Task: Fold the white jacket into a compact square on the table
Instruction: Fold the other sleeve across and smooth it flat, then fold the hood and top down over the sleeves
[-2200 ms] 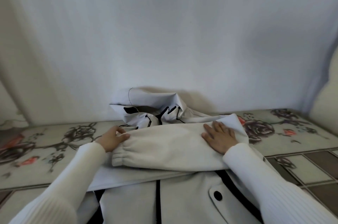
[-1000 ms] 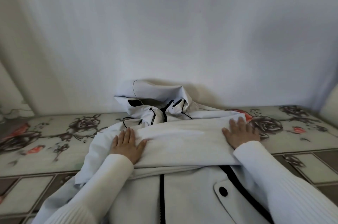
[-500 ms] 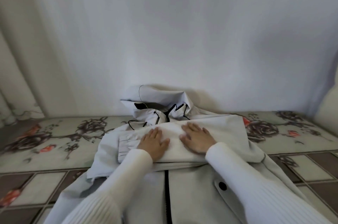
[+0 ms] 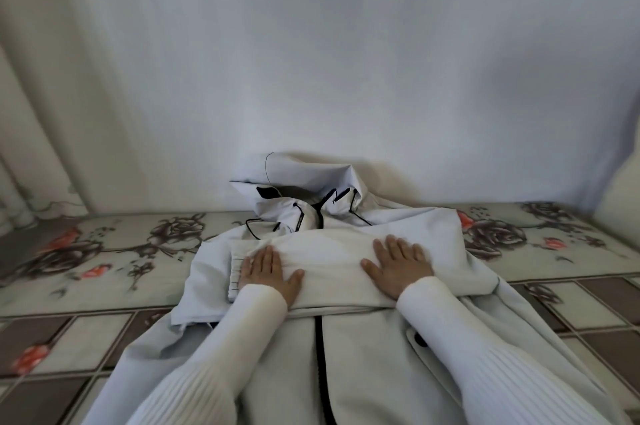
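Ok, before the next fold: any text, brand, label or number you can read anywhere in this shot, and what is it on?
No text can be read anywhere in this view.
Small black tab on the collar of the white jacket: may carry print, too small and blurred to read.
Floral table cover: roses and tiles only, no words.
Both hands, left hand and right hand, lie flat on the folded sleeve; no writing there.

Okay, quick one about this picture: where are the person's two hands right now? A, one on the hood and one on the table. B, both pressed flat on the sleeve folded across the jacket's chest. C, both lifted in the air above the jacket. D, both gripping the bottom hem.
B: the left hand and right hand lie palm-down with fingers spread on the folded sleeve across the white jacket.
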Motion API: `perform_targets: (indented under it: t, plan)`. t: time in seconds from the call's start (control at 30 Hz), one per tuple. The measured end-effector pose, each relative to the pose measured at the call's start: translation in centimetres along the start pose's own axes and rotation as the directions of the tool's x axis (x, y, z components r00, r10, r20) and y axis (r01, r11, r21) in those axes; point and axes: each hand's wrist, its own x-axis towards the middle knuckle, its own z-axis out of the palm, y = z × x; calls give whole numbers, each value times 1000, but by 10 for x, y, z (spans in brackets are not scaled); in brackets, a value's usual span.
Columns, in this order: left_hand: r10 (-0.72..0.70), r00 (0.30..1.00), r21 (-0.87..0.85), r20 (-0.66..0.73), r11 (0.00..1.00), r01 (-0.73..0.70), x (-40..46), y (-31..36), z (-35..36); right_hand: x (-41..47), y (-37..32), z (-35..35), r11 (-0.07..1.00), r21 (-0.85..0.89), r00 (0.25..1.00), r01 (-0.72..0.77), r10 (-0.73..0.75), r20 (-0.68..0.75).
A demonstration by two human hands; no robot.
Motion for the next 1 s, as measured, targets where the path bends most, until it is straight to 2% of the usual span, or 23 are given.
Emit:
perform_targets:
  t: [0.13, 0.23, 0.3, 0.47, 0.53, 0.63, 0.73, 0.83, 1.0]
  plan:
    - [39, 996, 83, 76, 995, -45, -1, -17, -17, -3, 12, -13, 986, -117, 992, -121, 125, 34]
    - [77, 993, -96, 88, 993, -68, 5, -31, -48, -1, 19, -39, 947, -274, 971, -169, 207, 116]
    - [39, 999, -196, -12, 980, -41, 9, -40, -67, 4, 18, -61, 948, -290, 985, -127, 155, 77]
    - [-38, 969, -276, -245, 961, -32, 26, -42, -96, 25, -11, -108, 999, 13, 989, 43, -41, -143]
    - [-64, 939, -279, -339, 960, -36, 36, -40, -106, 38, -24, -119, 992, 72, 968, 99, -79, -237]
    - [-75, 889, -230, -451, 973, -34, 55, -37, -116, 62, -41, -127, 981, 54, 907, 187, -152, -392]
    - [-42, 873, -173, -487, 984, -49, 75, -34, -118, 84, -52, -126, 963, -17, 843, 269, -244, -479]
    - [17, 879, -107, -477, 991, -77, 94, -34, -112, 103, -58, -118, 945, -99, 808, 312, -319, -495]
    - [51, 902, -2, -428, 998, -58, 113, -33, -98, 122, -62, -104, 954, -148, 873, 262, -300, -386]
